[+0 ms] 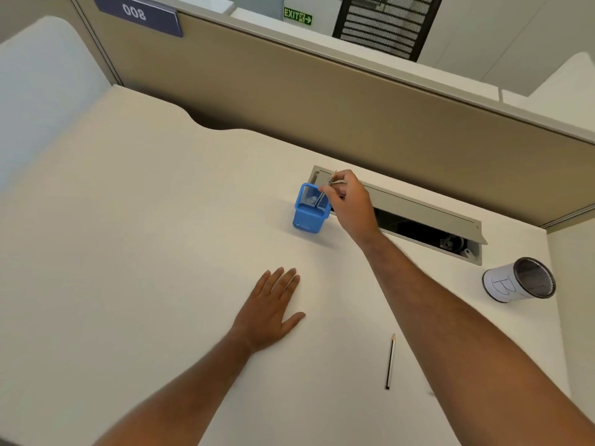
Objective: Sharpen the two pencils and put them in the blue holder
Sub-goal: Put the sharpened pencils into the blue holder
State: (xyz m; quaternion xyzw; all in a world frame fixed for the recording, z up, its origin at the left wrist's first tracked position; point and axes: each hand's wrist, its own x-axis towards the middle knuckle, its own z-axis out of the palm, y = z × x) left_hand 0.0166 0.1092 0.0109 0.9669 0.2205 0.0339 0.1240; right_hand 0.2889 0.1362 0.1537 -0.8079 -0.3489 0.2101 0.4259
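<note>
One pencil [325, 196]: pinched in right hand [351, 204] grip, tip inside blue holder [310, 209] below.
Second pencil [390, 362]: on table [161, 236], well behind grip, left to do.
Left hand [270, 312]: flat, empty.

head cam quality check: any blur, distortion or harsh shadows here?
Head view: wide-angle bend bows the partition and desk edges; light is soft and even, with faint shadows beside the blue holder and left hand; slight motion blur on the right hand and its pencil; the lying pencil is sharp; no glare.
</note>
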